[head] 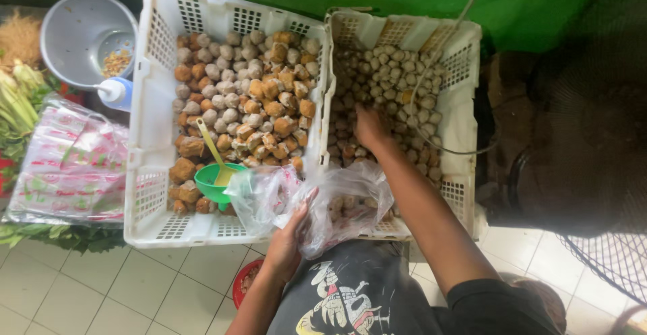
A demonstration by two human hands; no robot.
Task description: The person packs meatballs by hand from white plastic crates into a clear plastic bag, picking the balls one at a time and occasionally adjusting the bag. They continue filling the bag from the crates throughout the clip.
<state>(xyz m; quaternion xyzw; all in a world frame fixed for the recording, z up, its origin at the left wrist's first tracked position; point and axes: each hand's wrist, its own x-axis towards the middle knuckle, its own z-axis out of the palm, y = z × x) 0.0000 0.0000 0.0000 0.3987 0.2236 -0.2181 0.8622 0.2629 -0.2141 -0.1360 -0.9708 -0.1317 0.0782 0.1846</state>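
My left hand (286, 230) grips the rim of a clear plastic bag (317, 197) that hangs over the near edge of two white crates and holds a few round pieces. My right hand (369, 127) reaches into the right white crate (465, 58), fingers down among small pale and brown food balls (397, 85); whether it grips any of them is hidden. The left white crate (151, 106) is filled with grey balls and orange-brown fried chunks (269, 99). A green scoop with a yellow handle (219, 170) lies in that crate, close to the bag.
A grey colander (77, 35) with crumbs stands at the upper left, a white squeeze bottle (116, 92) beside it. A stack of printed plastic bags (67, 166) lies on leafy greens at left. A small red bowl (244, 282) sits on the tiled floor. A wire mesh is at the lower right.
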